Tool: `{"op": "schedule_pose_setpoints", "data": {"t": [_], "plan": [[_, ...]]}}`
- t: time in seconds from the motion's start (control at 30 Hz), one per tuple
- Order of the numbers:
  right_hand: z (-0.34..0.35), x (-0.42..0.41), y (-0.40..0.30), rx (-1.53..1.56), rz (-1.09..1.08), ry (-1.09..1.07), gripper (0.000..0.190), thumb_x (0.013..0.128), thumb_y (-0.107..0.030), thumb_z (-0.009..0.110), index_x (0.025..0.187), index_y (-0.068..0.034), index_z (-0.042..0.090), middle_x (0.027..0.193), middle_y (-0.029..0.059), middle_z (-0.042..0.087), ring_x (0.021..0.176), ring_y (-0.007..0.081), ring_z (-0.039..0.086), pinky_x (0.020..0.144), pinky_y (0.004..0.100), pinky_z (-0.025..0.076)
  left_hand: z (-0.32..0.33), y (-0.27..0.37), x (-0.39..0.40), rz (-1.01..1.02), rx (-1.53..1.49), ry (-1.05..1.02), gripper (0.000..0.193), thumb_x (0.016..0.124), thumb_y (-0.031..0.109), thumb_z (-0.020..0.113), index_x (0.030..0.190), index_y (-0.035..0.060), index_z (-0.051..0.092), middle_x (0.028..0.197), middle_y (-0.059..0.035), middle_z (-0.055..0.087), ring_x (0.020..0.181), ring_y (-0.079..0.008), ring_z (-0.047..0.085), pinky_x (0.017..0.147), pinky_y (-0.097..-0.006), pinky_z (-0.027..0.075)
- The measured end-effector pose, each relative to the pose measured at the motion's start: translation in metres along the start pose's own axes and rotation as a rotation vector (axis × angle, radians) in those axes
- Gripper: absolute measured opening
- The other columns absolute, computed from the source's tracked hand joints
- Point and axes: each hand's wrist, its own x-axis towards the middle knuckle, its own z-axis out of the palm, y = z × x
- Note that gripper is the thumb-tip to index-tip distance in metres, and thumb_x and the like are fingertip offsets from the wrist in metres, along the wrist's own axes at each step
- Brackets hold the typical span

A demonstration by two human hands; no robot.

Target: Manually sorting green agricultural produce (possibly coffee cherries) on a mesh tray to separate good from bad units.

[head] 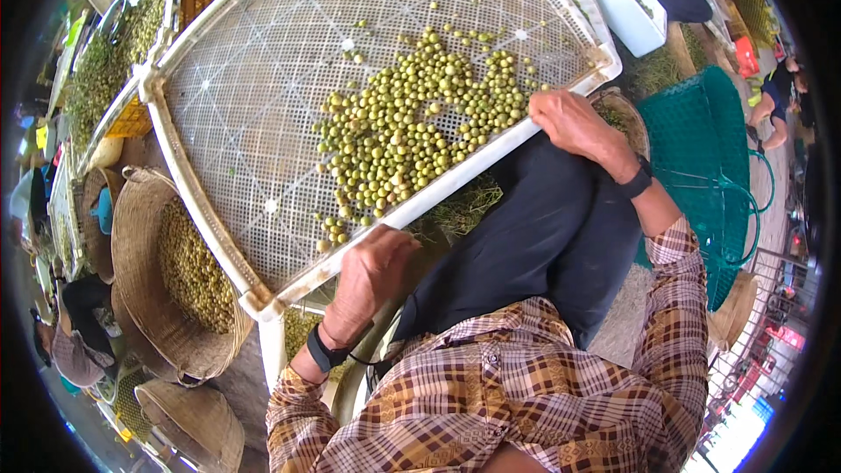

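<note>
A large white plastic mesh tray (217, 236) spreads out before me, its near rim crossing above my lap. Small round yellow-green fruits (407, 125) lie heaped on its near half, with a few scattered farther off. My left hand (371, 269) grips the near rim close to the tray's left corner. Farther right along the same rim, my right hand (578, 125) is closed on it, near the right corner. The fingers of both hands are partly hidden.
A woven basket (138, 230) of similar fruits stands at left, another basket (197, 420) below it. At right are a green mesh basket (696, 171) and a white foam box (631, 6). Another loaded tray (98, 138) is at upper left. Other people are at both sides.
</note>
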Motion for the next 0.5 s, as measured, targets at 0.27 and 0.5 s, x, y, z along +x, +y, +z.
{"op": "schedule_pose_setpoints", "data": {"t": [0.27,0.5], "plan": [[-0.023,-0.002,-0.066,0.433,-0.327,-0.367,0.023,0.089,-0.019,0.058,0.079,0.002,0.063,0.065,0.0115,0.062,0.056,0.0261,0.062,0.058,0.0395,0.05,-0.048,-0.058,-0.025,-0.405,0.405,0.219,0.03,0.078,0.014,0.076,0.102,0.0014,0.062,0.089,-0.0176,0.066,0.073,-0.0276,0.066,0.061,-0.0376,0.051],[-0.015,0.013,-0.039,0.196,-0.184,0.041,0.018,0.085,-0.009,0.059,0.1,-0.001,0.063,0.091,0.0187,0.065,0.085,0.0362,0.064,0.076,0.0458,0.05,-0.031,-0.073,0.0,-0.375,0.153,0.238,0.045,0.076,0.007,0.078,0.114,-0.0016,0.057,0.095,-0.0114,0.06,0.074,-0.0179,0.062,0.054,-0.0289,0.05]]}}
